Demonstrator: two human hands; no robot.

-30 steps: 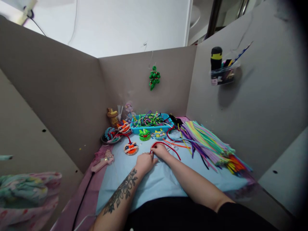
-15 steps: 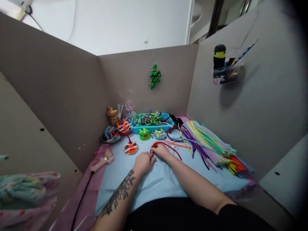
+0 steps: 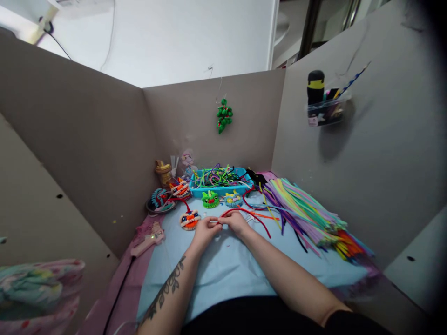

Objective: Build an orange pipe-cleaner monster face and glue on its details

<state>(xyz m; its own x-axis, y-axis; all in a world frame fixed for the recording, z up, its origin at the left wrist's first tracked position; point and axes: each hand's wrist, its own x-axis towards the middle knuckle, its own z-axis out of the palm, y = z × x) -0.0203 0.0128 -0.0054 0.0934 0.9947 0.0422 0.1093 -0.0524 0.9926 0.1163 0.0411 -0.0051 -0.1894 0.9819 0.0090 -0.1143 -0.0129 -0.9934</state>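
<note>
A red pipe cleaner (image 3: 256, 215) arcs over my right hand, its loose end drooping to the right above the blue sheet (image 3: 237, 265). My right hand (image 3: 234, 222) pinches it near its other end between thumb and fingers. Fingertips of my left hand (image 3: 206, 229) are closed at the same spot, touching the right fingertips on the pipe cleaner's end. Just left of my left hand lies an orange and white pipe-cleaner lion head (image 3: 190, 220). Beyond the hands sit a green animal head (image 3: 210, 199) and a light blue and yellow one (image 3: 233, 199).
A blue tray (image 3: 209, 191) of tangled pipe cleaners stands at the back. Bundled pastel pipe cleaners (image 3: 303, 209) lie on the right. On the left are a pink glue gun (image 3: 148, 243) with a black cord and a dark bowl (image 3: 161, 211). Grey panels (image 3: 209, 149) enclose the table.
My left hand has turned, its fingers now meeting the right fingertips from the left. The pipe cleaner's loose end has shifted slightly right and down. The view has tilted up slightly.
</note>
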